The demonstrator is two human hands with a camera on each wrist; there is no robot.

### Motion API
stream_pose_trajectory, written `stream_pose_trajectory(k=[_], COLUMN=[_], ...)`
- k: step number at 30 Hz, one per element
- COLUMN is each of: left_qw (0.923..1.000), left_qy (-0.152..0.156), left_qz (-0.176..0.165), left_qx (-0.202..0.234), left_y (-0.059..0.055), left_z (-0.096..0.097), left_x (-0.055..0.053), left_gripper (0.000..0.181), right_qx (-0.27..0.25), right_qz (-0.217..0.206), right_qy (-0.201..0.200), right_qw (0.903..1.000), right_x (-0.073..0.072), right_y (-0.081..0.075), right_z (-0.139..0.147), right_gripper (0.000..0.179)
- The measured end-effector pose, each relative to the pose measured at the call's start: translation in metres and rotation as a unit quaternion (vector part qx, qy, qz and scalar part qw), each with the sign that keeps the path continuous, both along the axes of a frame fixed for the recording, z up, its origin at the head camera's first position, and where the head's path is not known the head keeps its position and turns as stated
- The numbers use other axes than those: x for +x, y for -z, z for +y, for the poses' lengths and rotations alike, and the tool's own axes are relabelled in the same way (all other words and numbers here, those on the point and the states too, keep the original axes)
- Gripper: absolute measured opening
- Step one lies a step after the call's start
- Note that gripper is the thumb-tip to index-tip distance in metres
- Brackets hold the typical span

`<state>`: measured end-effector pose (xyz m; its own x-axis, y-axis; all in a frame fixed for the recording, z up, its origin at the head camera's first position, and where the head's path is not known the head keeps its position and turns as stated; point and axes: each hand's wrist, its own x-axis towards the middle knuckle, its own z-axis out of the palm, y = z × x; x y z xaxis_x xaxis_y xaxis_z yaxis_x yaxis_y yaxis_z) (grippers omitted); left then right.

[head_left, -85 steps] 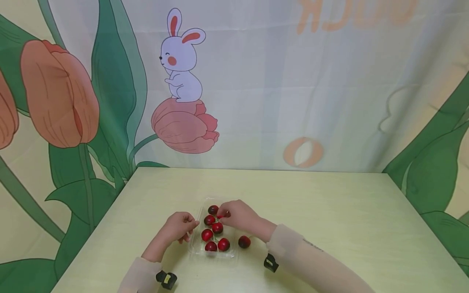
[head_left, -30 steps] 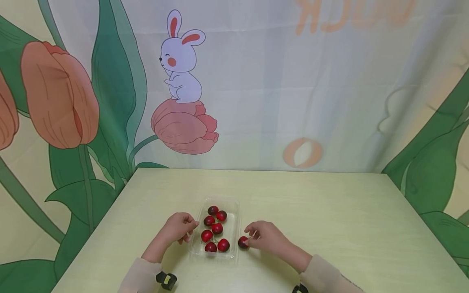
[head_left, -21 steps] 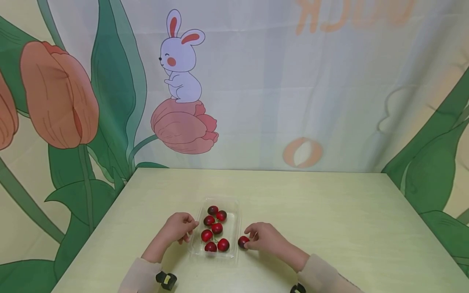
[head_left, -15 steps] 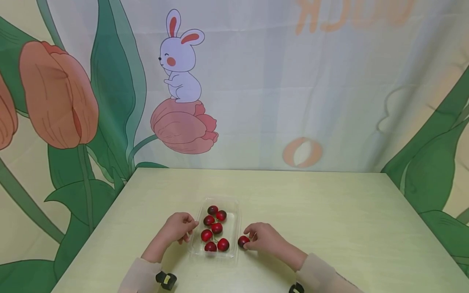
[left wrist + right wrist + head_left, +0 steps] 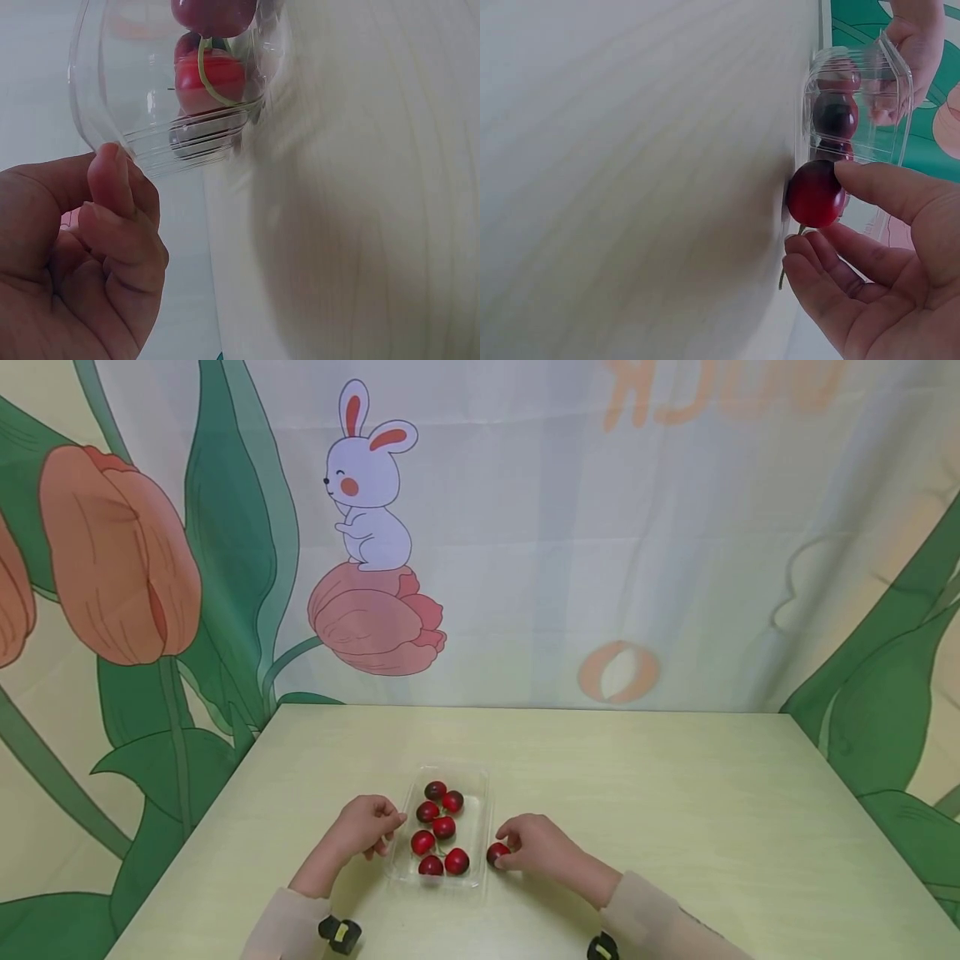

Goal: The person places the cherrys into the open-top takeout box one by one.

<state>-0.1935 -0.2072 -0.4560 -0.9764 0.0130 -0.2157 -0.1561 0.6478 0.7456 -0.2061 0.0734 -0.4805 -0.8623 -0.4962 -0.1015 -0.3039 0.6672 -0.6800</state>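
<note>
A clear plastic container [image 5: 475,827] stands on the table with several dark red cherries [image 5: 444,827] in it, green stems showing among them. My left hand [image 5: 365,827] pinches its left rim between thumb and finger; in the left wrist view, a fingertip [image 5: 112,176] overlaps the rim's corner. Just outside the right wall lies one loose cherry [image 5: 816,196], its stem pointing toward my fingers. My right hand [image 5: 542,847] has thumb and fingers around this cherry, the thumb touching it on one side. The cherry is low, at the tabletop.
The pale wooden table [image 5: 675,793] extends to the right and behind the container. A printed curtain [image 5: 525,527] with a rabbit and tulips hangs beyond the back edge. A small black camera [image 5: 341,935] is strapped at the left wrist, another [image 5: 602,946] at the right.
My right hand has left a cherry at the container's upper right and moved to the loose cherry outside. Its fingers have since closed in slightly around that cherry. My left hand has stayed at the rim.
</note>
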Motion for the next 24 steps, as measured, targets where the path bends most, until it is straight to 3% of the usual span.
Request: stream_pose_trajectory(k=[24], left_qw=[1.0000], left_qy=[-0.005], left_qz=[-0.003], left_qx=[0.000], left_y=[0.0016], left_z=[0.0006], left_x=[-0.0004], left_gripper=[0.018], right_qx=[0.008], right_qz=[-0.018], right_qy=[-0.012], right_qw=[0.9997], right_x=[0.0048], right_y=[-0.0034], right_z=[-0.0040], right_gripper=[0.028])
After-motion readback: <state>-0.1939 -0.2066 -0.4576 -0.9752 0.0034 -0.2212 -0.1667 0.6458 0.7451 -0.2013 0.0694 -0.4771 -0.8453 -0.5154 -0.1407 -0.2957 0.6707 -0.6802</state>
